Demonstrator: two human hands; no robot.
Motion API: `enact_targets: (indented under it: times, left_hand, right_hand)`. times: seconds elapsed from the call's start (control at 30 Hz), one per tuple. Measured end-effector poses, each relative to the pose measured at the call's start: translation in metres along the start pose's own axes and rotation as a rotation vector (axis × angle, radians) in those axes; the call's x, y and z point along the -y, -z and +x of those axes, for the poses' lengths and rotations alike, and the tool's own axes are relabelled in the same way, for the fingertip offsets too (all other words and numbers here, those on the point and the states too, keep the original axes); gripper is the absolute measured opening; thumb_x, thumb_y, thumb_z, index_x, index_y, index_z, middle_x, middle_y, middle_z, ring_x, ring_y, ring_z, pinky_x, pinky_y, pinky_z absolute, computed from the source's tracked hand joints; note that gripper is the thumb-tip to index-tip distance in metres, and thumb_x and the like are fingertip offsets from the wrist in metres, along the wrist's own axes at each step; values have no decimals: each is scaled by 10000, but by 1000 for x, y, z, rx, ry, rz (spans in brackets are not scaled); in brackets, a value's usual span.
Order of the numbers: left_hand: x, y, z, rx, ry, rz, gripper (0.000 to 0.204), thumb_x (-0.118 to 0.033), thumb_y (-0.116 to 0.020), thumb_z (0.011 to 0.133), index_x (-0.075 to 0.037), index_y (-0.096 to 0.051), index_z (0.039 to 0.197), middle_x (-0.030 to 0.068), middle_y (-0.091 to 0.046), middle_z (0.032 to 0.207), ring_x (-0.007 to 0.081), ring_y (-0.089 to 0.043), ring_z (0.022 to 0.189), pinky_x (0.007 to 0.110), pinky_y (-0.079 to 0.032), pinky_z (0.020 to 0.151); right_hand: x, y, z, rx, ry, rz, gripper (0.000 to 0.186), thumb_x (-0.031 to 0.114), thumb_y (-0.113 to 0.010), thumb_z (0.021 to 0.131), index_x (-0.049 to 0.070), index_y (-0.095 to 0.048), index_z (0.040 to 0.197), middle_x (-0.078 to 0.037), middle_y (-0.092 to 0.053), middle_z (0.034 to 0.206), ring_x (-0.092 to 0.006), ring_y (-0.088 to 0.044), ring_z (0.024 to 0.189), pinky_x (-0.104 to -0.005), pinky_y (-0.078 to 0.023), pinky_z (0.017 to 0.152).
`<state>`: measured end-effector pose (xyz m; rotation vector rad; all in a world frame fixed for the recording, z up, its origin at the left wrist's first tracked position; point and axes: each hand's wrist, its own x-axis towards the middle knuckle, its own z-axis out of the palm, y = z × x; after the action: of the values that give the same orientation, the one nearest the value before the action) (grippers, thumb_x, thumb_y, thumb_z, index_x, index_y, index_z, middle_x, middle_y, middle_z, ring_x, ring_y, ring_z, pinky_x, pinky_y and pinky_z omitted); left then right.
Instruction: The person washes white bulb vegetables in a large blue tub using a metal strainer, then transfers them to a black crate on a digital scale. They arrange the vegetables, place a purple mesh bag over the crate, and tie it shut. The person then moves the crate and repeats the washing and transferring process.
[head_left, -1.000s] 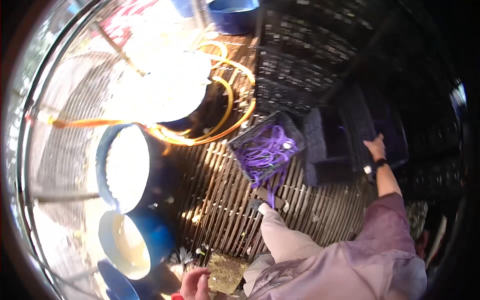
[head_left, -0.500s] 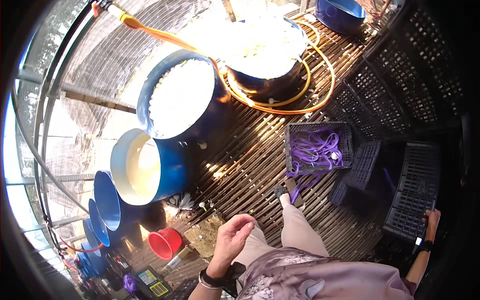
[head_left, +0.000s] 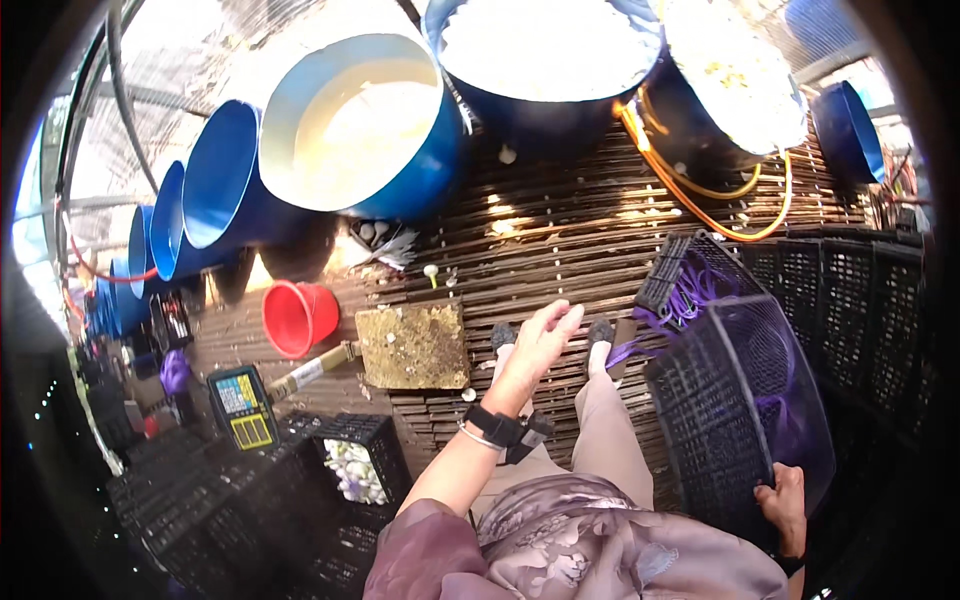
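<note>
My right hand [head_left: 785, 505] grips the near rim of a black plastic lattice crate [head_left: 705, 410], which is tilted at my right side. A purple strip shows in or through the crate's far part; I cannot tell which. My left hand [head_left: 545, 345] hangs in the air before my legs, fingers stretched out, with nothing seen in it. Beyond the gripped crate stands another black crate [head_left: 660, 275] holding tangled purple straps [head_left: 690, 297]. Some strap trails onto the slatted floor near my right foot.
A floor scale platform [head_left: 412, 346] lies left of my feet, its display [head_left: 240, 405] beside it. Nearby stand a red bucket [head_left: 312, 315] and a crate of whitish items [head_left: 355, 470]. Blue tubs [head_left: 415, 165], some filled, line the far side. An orange hose [head_left: 690, 190] loops around one tub.
My view has turned left. My right hand has brought the black crate from the far right in closer to my legs, beside the strap crate. My left hand has reached forward, its fingers straightening.
</note>
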<state>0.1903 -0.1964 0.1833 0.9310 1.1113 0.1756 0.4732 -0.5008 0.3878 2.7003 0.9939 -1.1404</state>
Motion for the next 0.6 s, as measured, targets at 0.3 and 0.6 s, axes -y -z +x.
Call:
enact_targets:
  times: [0.3, 0.6]
  left_hand:
    - [84, 157, -51, -142, 167, -607, 830, -393, -700, 793, 56, -318, 1377, 179, -479, 1311, 216, -507, 1163, 293, -382, 981]
    - [174, 240, -155, -557, 169, -690, 832, 91, -415, 535, -49, -405, 1355, 122, -575, 1134, 250, -615, 895, 305, -522, 671]
  right_hand:
    - [208, -88, 155, 253, 1260, -529, 177, 66, -606, 531, 96, -475, 647, -51, -492, 571, -263, -540, 564, -398, -429, 502]
    - [332, -198, 211, 200, 1604, -575, 152, 198, -602, 682, 95, -575, 789, -26, -591, 653, -230, -612, 690, -374, -473, 622]
